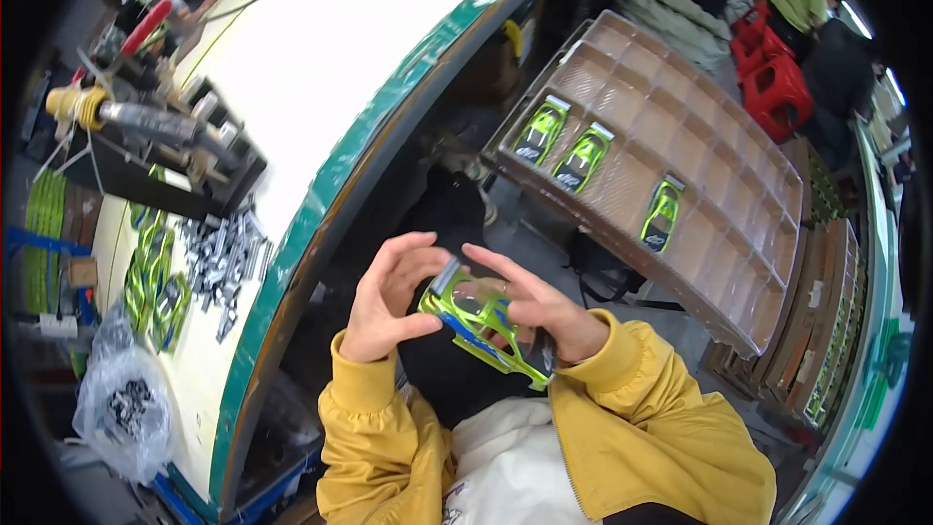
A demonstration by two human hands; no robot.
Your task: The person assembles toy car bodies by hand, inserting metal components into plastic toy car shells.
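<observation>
Above my lap I hold a lime-green toy car body (476, 338), an open shell with a blue stripe along its side and a grey spoiler-like piece at its upper end. My left hand (377, 306) pinches that upper end, thumb on the near side and fingers curled behind the grey piece. The other end is gripped by my right hand (559, 321), its index finger stretched toward the grey piece. The right fingertips behind the shell are partly hidden. The shell is tilted, its lower end pointing down to the right.
A divided plastic tray (700, 151) at the right holds three green car bodies. On the white table (311, 68) at the left are a pressing tool (146, 122), grey parts (224, 253) and green shells (155, 272). A plastic bag (126, 399) hangs at its edge. Other people sit farther off.
</observation>
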